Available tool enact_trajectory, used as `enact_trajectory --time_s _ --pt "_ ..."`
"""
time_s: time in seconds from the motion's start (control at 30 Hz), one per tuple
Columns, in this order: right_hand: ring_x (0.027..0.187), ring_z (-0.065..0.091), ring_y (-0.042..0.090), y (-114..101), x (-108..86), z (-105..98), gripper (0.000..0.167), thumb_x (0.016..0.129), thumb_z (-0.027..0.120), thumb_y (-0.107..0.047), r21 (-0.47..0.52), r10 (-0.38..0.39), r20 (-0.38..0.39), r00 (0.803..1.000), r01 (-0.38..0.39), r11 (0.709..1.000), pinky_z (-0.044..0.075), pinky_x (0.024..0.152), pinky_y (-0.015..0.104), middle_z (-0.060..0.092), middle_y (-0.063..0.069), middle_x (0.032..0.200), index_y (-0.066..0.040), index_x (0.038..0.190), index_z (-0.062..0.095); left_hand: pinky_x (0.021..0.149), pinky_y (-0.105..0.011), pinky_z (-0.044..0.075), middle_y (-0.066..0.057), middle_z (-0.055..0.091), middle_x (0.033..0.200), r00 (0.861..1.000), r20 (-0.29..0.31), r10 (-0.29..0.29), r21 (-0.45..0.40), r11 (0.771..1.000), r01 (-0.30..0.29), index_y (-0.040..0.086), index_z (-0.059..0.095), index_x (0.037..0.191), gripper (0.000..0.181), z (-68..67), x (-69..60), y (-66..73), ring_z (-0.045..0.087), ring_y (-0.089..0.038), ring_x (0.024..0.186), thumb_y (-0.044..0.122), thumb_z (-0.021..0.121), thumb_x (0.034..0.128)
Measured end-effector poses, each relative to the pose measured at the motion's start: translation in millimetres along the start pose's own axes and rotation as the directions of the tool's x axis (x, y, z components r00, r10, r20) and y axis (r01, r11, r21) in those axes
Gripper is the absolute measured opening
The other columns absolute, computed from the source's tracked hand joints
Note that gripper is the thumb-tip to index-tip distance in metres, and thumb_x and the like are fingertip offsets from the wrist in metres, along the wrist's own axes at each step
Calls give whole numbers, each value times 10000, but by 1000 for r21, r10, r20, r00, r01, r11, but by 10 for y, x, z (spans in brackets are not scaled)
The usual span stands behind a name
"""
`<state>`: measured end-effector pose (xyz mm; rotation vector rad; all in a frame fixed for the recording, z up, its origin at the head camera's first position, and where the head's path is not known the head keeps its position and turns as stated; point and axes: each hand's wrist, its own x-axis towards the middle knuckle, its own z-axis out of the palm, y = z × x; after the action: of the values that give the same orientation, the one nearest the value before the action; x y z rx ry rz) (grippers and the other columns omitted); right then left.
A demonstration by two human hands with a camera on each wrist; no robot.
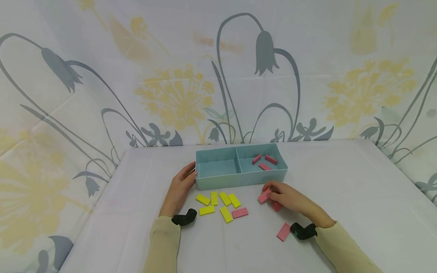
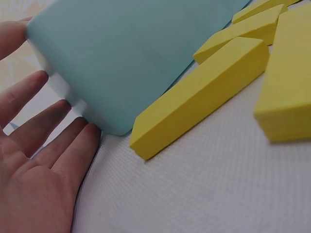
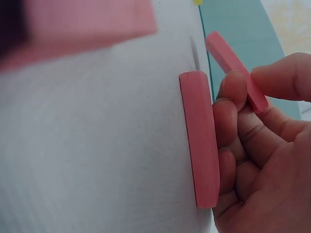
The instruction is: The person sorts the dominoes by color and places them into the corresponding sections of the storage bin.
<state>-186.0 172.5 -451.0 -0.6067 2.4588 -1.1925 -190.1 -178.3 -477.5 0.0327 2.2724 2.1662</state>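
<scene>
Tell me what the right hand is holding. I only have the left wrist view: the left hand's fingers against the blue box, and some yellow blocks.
Observer: The right hand pinches a pink block.
Operator: Is there anything inside the box?
Observer: Yes, three pink blocks lie in its right compartment.
Operator: Any stray pink one near the yellow pieces?
Observer: Yes, a loose pink piece lies on the table just right of the yellow block nearest the person.
</scene>
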Motion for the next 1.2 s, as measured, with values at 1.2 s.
enact_trajectory --time_s 1.2 --pt "673 553 242 77 27 -140 237 885 556 -248 178 15 -117 993 6 984 479 601 303 574 97 765 -45 994 503 1013 -341 316 18 351 1388 1000 18 10 -23 1000 -10 199 378 1358 484 -6 0 10 351 -133 1240 294 518 904"
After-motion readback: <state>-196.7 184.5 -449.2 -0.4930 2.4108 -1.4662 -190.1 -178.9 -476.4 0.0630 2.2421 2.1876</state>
